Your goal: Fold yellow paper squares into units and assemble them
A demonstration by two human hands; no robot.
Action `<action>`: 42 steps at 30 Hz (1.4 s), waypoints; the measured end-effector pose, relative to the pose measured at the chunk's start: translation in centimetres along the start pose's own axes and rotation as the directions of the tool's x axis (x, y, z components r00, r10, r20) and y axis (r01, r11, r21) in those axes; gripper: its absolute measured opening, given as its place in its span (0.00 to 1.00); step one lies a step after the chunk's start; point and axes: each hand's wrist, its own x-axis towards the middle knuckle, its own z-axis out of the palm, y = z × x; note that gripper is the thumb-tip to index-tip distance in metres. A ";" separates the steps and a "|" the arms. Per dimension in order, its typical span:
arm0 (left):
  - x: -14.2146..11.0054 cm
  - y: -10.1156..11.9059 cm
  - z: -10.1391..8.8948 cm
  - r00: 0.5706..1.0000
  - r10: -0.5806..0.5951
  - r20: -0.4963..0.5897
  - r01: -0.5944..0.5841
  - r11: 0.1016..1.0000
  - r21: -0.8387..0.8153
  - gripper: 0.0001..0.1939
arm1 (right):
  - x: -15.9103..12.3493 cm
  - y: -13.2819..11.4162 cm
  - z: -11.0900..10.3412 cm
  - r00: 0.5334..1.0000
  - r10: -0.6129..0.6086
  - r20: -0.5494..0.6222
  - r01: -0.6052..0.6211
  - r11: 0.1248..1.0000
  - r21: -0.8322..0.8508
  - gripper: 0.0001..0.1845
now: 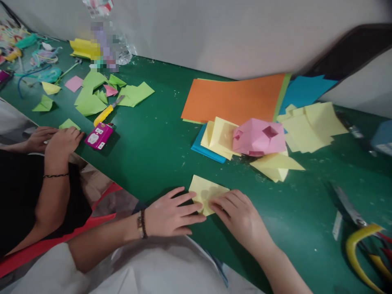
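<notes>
A small pale-yellow sheet of paper (206, 188) lies on the green table near its front edge. My left hand (174, 210) rests with fingers stretched and spread, their tips over the sheet's left and lower part. From the right, my right hand (237, 214) has its fingers bent together on the paper's right edge; the thumb tip is partly hidden. Just beyond the sheet sit a pink folded paper shape (259, 137), several yellow paper pieces (223, 134) and a blue folded paper piece (204, 147).
Orange paper (232, 100) lies at the back, with yellow sheets (315, 124) to its right. Yellow-handled scissors (357, 241) are at the right. Leftward are a utility knife (107, 112), a purple box (99, 136), green scraps (92, 94) and a neighbour's hands (64, 141).
</notes>
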 end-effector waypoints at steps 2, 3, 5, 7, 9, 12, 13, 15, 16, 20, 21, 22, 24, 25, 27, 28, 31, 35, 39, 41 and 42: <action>0.0 0.0 0.0 1.000 0.002 0.004 -0.002 1.000 -0.002 0.21 | 0.0 0.1 0.0 1.000 0.011 0.001 -0.011 1.000 0.029 0.09; 0.0 0.0 0.0 1.000 0.003 0.005 -0.003 1.000 -0.003 0.21 | 0.0 0.1 0.0 1.000 0.020 0.006 -0.020 0.999 0.044 0.08; 0.0 -0.1 0.0 1.000 0.003 0.008 -0.003 1.000 0.000 0.21 | 0.0 0.1 0.1 0.999 0.038 0.010 -0.039 0.997 0.068 0.08; 0.0 -0.1 0.0 1.000 0.005 0.010 -0.005 1.000 0.006 0.21 | 0.0 0.2 0.2 0.999 0.051 0.001 -0.051 0.995 0.082 0.09; 0.0 -0.1 0.0 1.000 0.005 0.011 -0.005 1.000 0.008 0.21 | 0.1 0.2 0.2 0.998 0.060 -0.009 -0.058 0.994 0.092 0.09; 0.0 0.0 0.0 1.000 -0.001 0.022 0.001 1.000 0.005 0.21 | 0.1 0.1 0.3 0.997 0.079 -0.006 -0.078 0.992 0.104 0.09; 0.0 0.0 0.0 1.000 -0.004 0.026 0.003 1.000 0.004 0.21 | 0.1 0.1 0.3 0.996 0.088 -0.002 -0.087 0.990 0.108 0.09; 0.0 0.0 0.0 1.000 -0.004 0.028 0.004 1.000 0.002 0.20 | 0.1 0.1 0.3 0.995 0.102 0.003 -0.101 0.989 0.112 0.08; 0.0 0.0 0.0 1.000 -0.002 0.026 0.002 1.000 0.002 0.20 | 0.1 0.0 0.3 0.994 0.106 0.002 -0.106 0.988 0.113 0.08; 0.1 0.0 -0.2 1.000 -0.001 0.023 0.001 1.000 0.001 0.21 | 0.0 0.0 0.3 0.994 0.112 -0.007 -0.111 0.986 0.122 0.07; 0.1 0.0 -0.2 1.000 -0.001 0.028 0.001 1.000 0.001 0.22 | 0.0 0.0 0.4 0.993 0.115 -0.004 -0.113 0.986 0.126 0.07; 0.1 0.0 -0.3 0.999 -0.002 0.035 0.002 1.000 0.000 0.22 | 0.0 0.0 0.4 0.993 0.117 -0.001 -0.116 0.985 0.129 0.07; 0.1 0.0 -0.3 0.999 -0.004 0.045 0.004 1.000 -0.002 0.23 | -0.1 0.0 0.4 0.993 0.120 0.003 -0.120 0.984 0.131 0.08; 0.1 0.0 -0.3 0.999 -0.005 0.045 0.005 1.000 -0.002 0.23 | -0.1 0.0 0.4 0.993 0.120 0.003 -0.119 0.984 0.131 0.08; 0.1 0.0 -0.3 0.999 -0.004 0.039 0.004 1.000 -0.002 0.22 | 0.0 0.0 0.3 0.993 0.120 -0.005 -0.118 0.984 0.131 0.08; 0.1 0.0 -0.3 0.999 -0.003 0.036 0.003 1.000 0.000 0.22 | 0.0 0.0 0.3 0.993 0.121 -0.007 -0.119 0.984 0.132 0.08; 0.2 0.1 -0.2 0.999 -0.005 0.035 0.005 1.000 0.006 0.22 | 0.1 0.0 0.3 0.992 0.126 -0.010 -0.124 0.983 0.138 0.08; 0.3 0.2 -0.6 0.999 -0.005 0.051 0.004 1.000 0.026 0.23 | 0.1 0.0 0.4 0.992 0.127 -0.017 -0.123 0.982 0.140 0.08; 0.6 0.3 -1.0 0.997 0.003 0.081 -0.006 0.999 0.047 0.23 | 0.1 0.0 0.3 0.993 0.121 -0.015 -0.118 0.982 0.145 0.07; 0.7 0.2 -1.2 0.996 0.003 0.086 -0.007 0.999 0.048 0.22 | 0.0 0.0 0.3 0.993 0.120 -0.016 -0.116 0.983 0.143 0.07; 0.7 0.2 -1.2 0.996 0.003 0.084 -0.007 0.999 0.049 0.22 | 0.0 0.0 0.3 0.993 0.121 -0.016 -0.117 0.983 0.140 0.07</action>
